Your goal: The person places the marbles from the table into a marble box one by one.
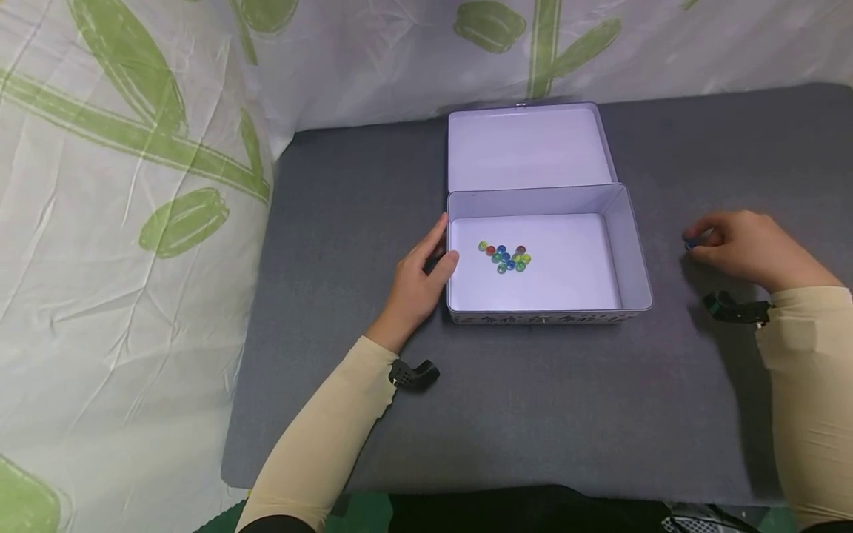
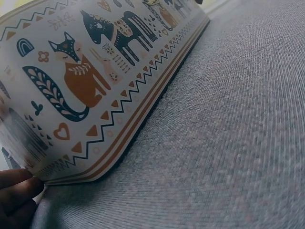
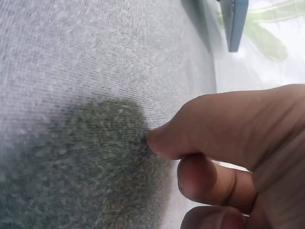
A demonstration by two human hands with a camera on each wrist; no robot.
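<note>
Sleeves, beige, both forearms entering from the near edge of the desk point(image 1: 533, 414); a small black camera mount at each wrist.

Tin box point(image 1: 546, 255): rectangular, lid hinged at the far side and thrown fully back, lying flat on the grey felt of the desk. Long axis runs left to right across the view; open mouth faces up. Interior plain white. Outer wall, seen close in the left wrist view, printed with foxes, horses, hearts and zigzag bands point(image 2: 90, 81).

Contents: one tight cluster of small glass marbles point(image 1: 505, 256) on the box floor, left of centre, toward the left wall. Colours green, blue, yellow, red, one darker. Marbles touching or nearly so; exact count not clear.

Left hand point(image 1: 420, 285): set against the left outer wall of the box near its front corner, fingers relaxed and extended along the wall, thumb resting at the rim. No curl round anything. Left wrist view shows fingertips point(image 2: 16, 188) at the box's bottom corner, touching the desk.

Right hand point(image 1: 749, 248): well apart from the box, to its right, knuckles up, fingers curled down toward the desk. A small blue marble point(image 1: 690, 243) pinched at the fingertips, partly hidden. Right wrist view shows thumb tip point(image 3: 164, 140) pressed to the felt; marble itself not visible there.

Backdrop: white cloth with green leaf print point(image 1: 133, 148), left and behind.
</note>
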